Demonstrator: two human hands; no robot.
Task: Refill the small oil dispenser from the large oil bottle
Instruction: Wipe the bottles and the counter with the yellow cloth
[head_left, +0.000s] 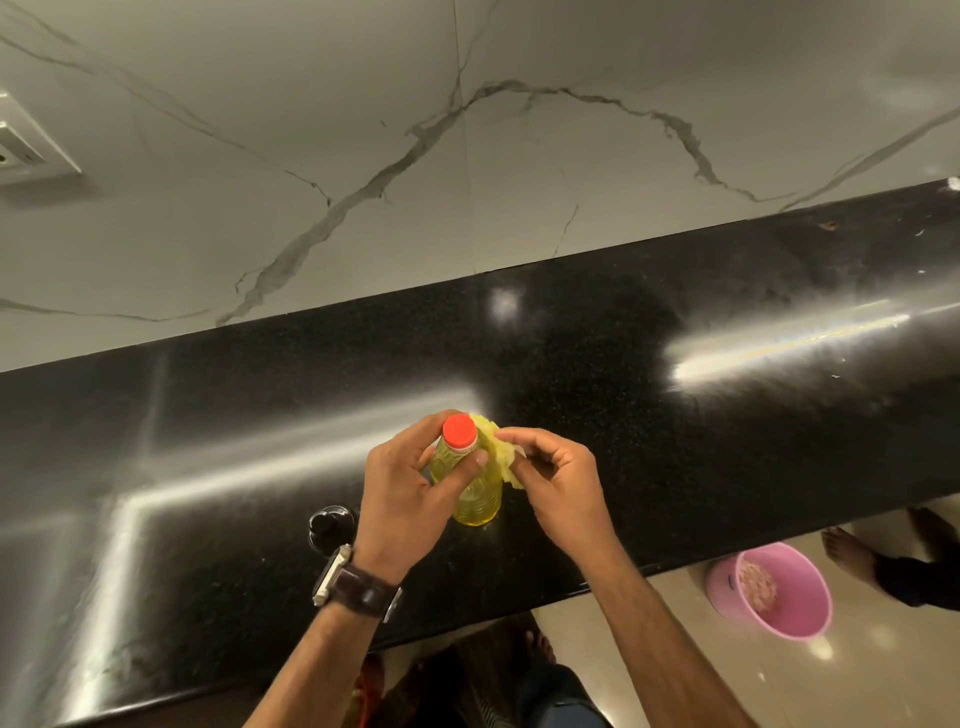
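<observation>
A clear plastic oil bottle (475, 493) filled with yellow oil stands upright on the black counter (675, 415), its red cap (460, 431) screwed on. My left hand (405, 483) grips the bottle's neck just under the cap, thumb across the front. My right hand (556, 478) pinches a crumpled yellow cloth (501, 452) against the bottle's right shoulder. A small dark glass dispenser (331, 525) with a dark top stands on the counter just left of my left wrist, partly hidden by it.
A marble-patterned wall (467, 156) rises behind the counter, with a white socket plate (26, 145) at the far left. Beyond the counter's front edge a pink bucket (769, 592) stands on the floor, near another person's bare feet (852, 551).
</observation>
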